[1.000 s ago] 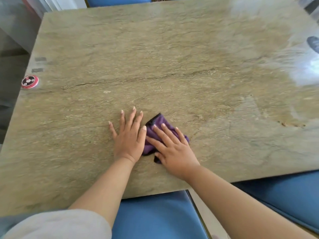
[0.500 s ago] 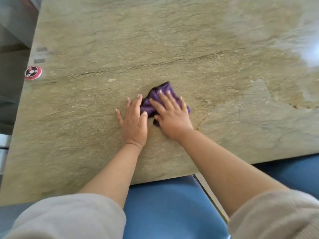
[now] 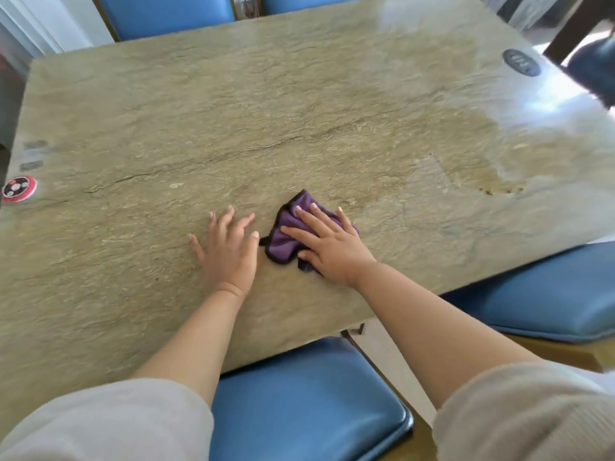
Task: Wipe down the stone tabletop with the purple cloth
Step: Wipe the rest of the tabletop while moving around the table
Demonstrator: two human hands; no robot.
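Centrally, one stone tabletop [image 3: 299,121], tan-green with a dark crack-like vein running from left of centre up toward the right; it fills most of the frame, with a pale glare along its right side.

Item: purple cloth [image 3: 286,242], bunched, dark-edged, lying on the stone just below the middle of the frame, toward the near edge of the slab. Its left and upper parts show; the rest lies under the right hand.

Item: right hand [image 3: 327,246], flat on the cloth, fingers straight and fanned, pressing it to the surface. Thumb lies along the cloth's lower edge.

Item: left hand [image 3: 229,252], flat on the bare stone just left of the cloth, fingers spread, apparently not touching the cloth. It holds nothing.

Item: two light grey sleeves, pushed up, at the lower left [image 3: 100,424] and lower right [image 3: 532,414] corners, forearms bare.

Item: red round disc [image 3: 18,188] with white and black markings, at the left edge of the tabletop. Two small grey patches sit on the stone above it.

Item: dark oval disc [image 3: 521,62], upper right of the tabletop, its marking unreadable.

Item: blue padded chair seats, one at bottom centre [image 3: 309,410], one at lower right [image 3: 545,294], and blue chair backs at the top edge [image 3: 173,13].
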